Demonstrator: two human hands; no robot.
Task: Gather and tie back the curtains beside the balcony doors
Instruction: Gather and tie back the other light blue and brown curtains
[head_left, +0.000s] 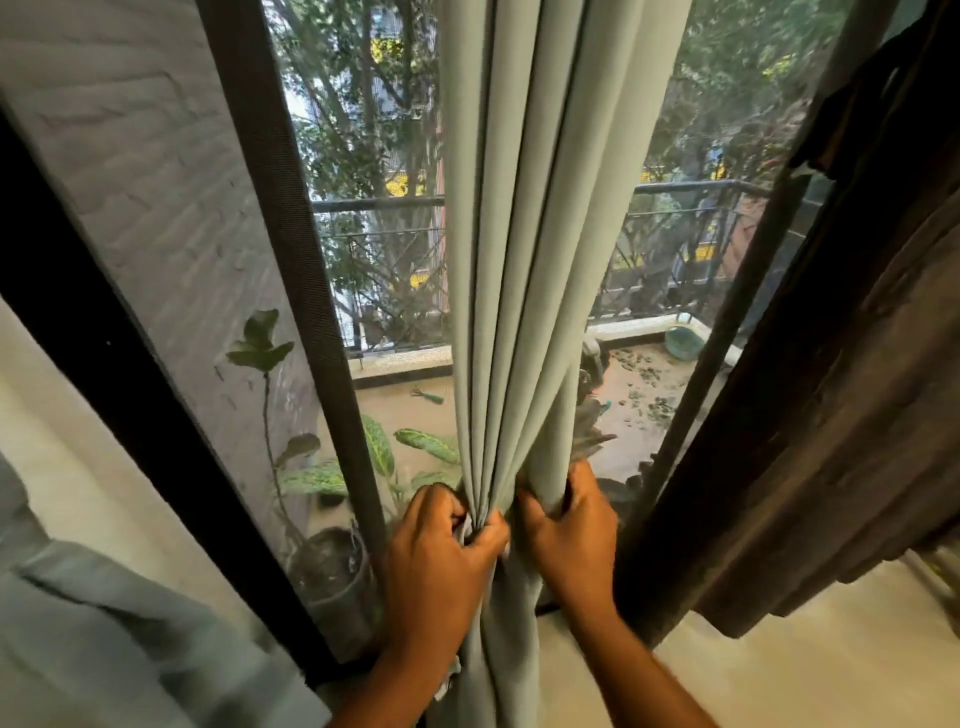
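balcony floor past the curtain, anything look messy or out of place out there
Yes: dry leaves lie scattered over the balcony floor to the right of the grey-green curtain, and a small green-handled tool lies loose on the left. Both hands only bunch the curtain.

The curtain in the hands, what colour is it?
The curtain is a plain pale grey-green, seen in the head view.

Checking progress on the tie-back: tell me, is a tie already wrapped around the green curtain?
No: only the left hand and right hand bunch the green curtain.
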